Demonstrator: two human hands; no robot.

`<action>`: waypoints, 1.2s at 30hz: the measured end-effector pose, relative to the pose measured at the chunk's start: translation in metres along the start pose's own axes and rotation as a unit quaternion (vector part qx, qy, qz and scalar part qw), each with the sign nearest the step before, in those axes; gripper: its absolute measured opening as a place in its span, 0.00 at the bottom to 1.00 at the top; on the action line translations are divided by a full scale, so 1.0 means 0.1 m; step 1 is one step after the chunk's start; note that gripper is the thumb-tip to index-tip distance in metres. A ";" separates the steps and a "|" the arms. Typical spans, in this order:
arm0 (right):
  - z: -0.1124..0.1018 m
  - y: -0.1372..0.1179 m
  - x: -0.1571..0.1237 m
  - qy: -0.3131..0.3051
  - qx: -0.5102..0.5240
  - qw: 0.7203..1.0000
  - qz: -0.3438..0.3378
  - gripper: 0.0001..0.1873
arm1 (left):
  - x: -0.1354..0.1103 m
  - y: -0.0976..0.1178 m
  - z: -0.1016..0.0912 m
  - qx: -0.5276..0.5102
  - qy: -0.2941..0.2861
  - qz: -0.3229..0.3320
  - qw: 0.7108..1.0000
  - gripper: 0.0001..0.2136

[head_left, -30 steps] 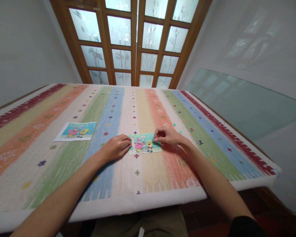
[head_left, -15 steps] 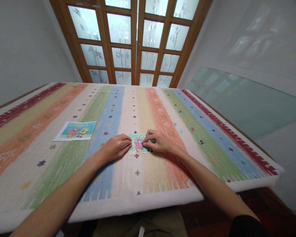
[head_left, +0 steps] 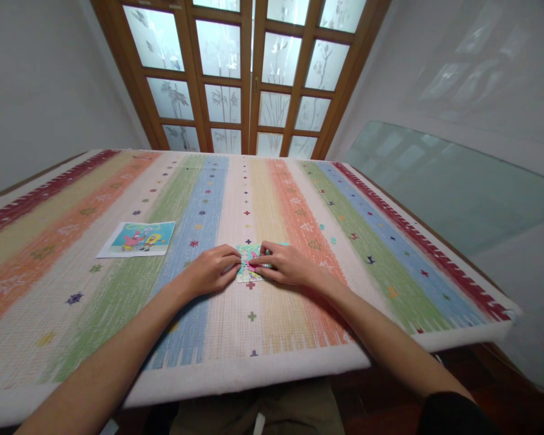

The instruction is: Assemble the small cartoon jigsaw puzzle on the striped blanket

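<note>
A small cartoon jigsaw puzzle (head_left: 248, 252) lies on the striped cloth (head_left: 276, 320) in front of me, mostly covered by my hands. My left hand (head_left: 211, 272) is curled, its fingertips pressed against the puzzle's left edge. Fingers stretched out flat, my right hand (head_left: 284, 266) lies on top of the puzzle and hides its right and middle parts.
A printed picture card (head_left: 138, 237) with the same cartoon figures lies to the left on the cloth. Wooden doors with frosted glass panes (head_left: 254, 78) stand beyond the table's far edge. A large glass sheet (head_left: 435, 187) leans at the right.
My right hand has slid left from the puzzle's right corner to lie flat over it. My left hand has stayed at the left edge.
</note>
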State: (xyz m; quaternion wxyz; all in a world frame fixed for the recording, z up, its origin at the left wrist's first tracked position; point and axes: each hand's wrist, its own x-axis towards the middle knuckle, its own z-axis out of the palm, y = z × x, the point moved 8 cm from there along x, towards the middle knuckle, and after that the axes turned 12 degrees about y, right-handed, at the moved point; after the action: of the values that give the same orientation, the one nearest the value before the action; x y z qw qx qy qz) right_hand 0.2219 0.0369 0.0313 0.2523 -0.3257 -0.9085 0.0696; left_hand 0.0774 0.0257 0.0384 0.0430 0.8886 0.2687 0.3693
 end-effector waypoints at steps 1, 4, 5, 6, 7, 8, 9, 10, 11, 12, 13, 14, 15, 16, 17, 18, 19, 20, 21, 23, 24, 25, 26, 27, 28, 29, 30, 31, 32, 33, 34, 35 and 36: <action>0.01 0.00 0.00 0.000 -0.009 1.000 -0.006 0.15 | 0.00 0.00 0.00 0.001 -0.001 -0.002 1.000 0.11; 0.02 0.01 0.00 -0.002 -0.030 0.999 -0.016 0.16 | -0.01 -0.02 0.02 -0.001 -0.007 -0.009 1.000 0.11; 0.02 0.01 0.00 -0.004 -0.035 0.999 -0.018 0.16 | -0.01 -0.03 0.02 -0.002 -0.007 -0.012 1.000 0.10; 0.02 0.01 0.00 -0.005 -0.038 0.999 -0.020 0.16 | -0.02 -0.03 0.02 -0.004 -0.006 -0.016 1.000 0.10; 0.02 0.00 0.00 -0.006 -0.041 0.999 -0.023 0.16 | -0.02 -0.04 0.02 -0.005 -0.003 -0.017 1.000 0.10; 0.01 0.00 0.00 -0.006 -0.043 0.999 -0.025 0.16 | -0.02 -0.04 0.02 -0.006 -0.001 -0.017 1.000 0.10; 0.01 -0.01 0.00 -0.005 -0.045 0.999 -0.027 0.16 | -0.02 -0.05 0.01 -0.006 0.001 -0.014 1.000 0.10; 0.00 -0.02 0.00 -0.003 -0.047 0.998 -0.029 0.16 | -0.02 -0.04 0.01 -0.006 0.003 -0.009 1.000 0.10; 0.00 -0.03 0.00 -0.001 -0.050 0.998 -0.031 0.16 | -0.02 -0.03 0.01 -0.007 0.005 -0.003 1.000 0.11; 0.00 -0.04 0.00 0.001 -0.053 0.998 -0.033 0.16 | -0.02 -0.03 0.01 -0.007 0.006 0.003 1.000 0.11; 0.00 -0.05 0.00 0.003 -0.056 0.998 -0.036 0.16 | -0.02 -0.02 0.01 -0.008 0.007 0.008 1.000 0.11; 0.01 -0.05 0.00 0.005 -0.060 0.997 -0.040 0.17 | -0.02 -0.02 0.01 -0.007 0.006 0.011 1.000 0.12; 0.01 -0.06 0.00 0.005 -0.063 0.997 -0.045 0.17 | -0.01 -0.01 0.01 -0.006 0.006 0.012 1.000 0.12; 0.02 -0.06 0.00 0.005 -0.066 0.997 -0.048 0.18 | -0.01 -0.01 0.01 -0.004 0.004 0.012 1.000 0.11; 0.03 -0.06 0.00 0.004 -0.069 0.996 -0.051 0.18 | -0.01 -0.02 0.01 -0.002 0.003 0.011 1.000 0.11; 0.03 -0.06 0.00 0.001 -0.072 0.996 -0.053 0.18 | -0.01 -0.02 0.01 0.000 0.002 0.010 1.000 0.11; 0.04 -0.06 0.00 -0.001 -0.076 0.996 -0.054 0.18 | -0.01 -0.02 0.01 0.001 0.000 0.009 1.000 0.12; 0.04 -0.06 0.01 -0.004 -0.079 0.995 -0.054 0.18 | -0.01 -0.02 0.01 0.001 -0.001 0.007 1.000 0.12; 0.04 -0.06 0.01 -0.006 -0.082 0.995 -0.055 0.19 | -0.02 -0.03 0.02 0.001 -0.004 0.005 1.000 0.12; 0.04 -0.07 0.01 -0.007 -0.087 0.995 -0.056 0.19 | -0.02 -0.04 0.02 -0.002 -0.008 -0.001 1.000 0.12; 0.04 -0.07 0.01 -0.008 -0.088 0.994 -0.056 0.19 | -0.03 -0.05 0.02 -0.003 -0.010 -0.004 1.000 0.12; 0.04 -0.08 0.01 -0.009 -0.090 0.994 -0.056 0.19 | -0.03 -0.06 0.02 -0.005 -0.012 -0.007 1.000 0.12; 0.03 -0.08 0.01 -0.009 -0.092 0.994 -0.055 0.19 | -0.03 -0.06 0.02 -0.007 -0.012 -0.008 1.000 0.12; 0.03 -0.08 0.01 -0.008 -0.092 0.994 -0.053 0.19 | -0.03 -0.06 0.02 -0.009 -0.012 -0.008 1.000 0.12; 0.03 -0.08 0.02 -0.008 -0.092 0.994 -0.052 0.19 | -0.03 -0.06 0.02 -0.011 -0.012 -0.008 1.000 0.13; 0.02 -0.08 0.02 -0.008 -0.090 0.995 -0.050 0.19 | -0.03 -0.06 0.02 -0.012 -0.012 -0.007 1.000 0.13; 0.02 -0.08 0.01 -0.008 -0.088 0.995 -0.048 0.19 | -0.03 -0.06 0.02 -0.011 -0.012 -0.006 1.000 0.13; 0.02 -0.08 0.01 -0.008 -0.085 0.995 -0.046 0.19 | -0.04 -0.06 0.02 -0.011 -0.012 -0.006 1.000 0.13; 0.01 -0.08 0.01 -0.009 -0.082 0.996 -0.044 0.19 | -0.04 -0.06 0.02 -0.009 -0.013 -0.006 1.000 0.13; 0.01 -0.08 0.01 -0.011 -0.079 0.996 -0.044 0.19 | -0.03 -0.06 0.02 -0.008 -0.013 -0.007 1.000 0.13; 0.01 -0.08 0.01 -0.011 -0.077 0.996 -0.044 0.19 | -0.03 -0.07 0.02 -0.008 -0.014 -0.008 1.000 0.13; 0.01 -0.08 0.01 -0.012 -0.075 0.996 -0.045 0.19 | -0.03 -0.07 0.03 -0.007 -0.015 -0.009 1.000 0.13; 0.01 -0.08 0.00 -0.013 -0.073 0.996 -0.045 0.19 | -0.03 -0.07 0.03 -0.007 -0.016 -0.009 1.000 0.13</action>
State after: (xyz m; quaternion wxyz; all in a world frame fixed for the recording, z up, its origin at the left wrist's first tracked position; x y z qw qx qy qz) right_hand 0.2164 0.0308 0.0328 0.2190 -0.3009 -0.9282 -0.0047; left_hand 0.0743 0.0302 0.0323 0.0571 0.8914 0.2733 0.3570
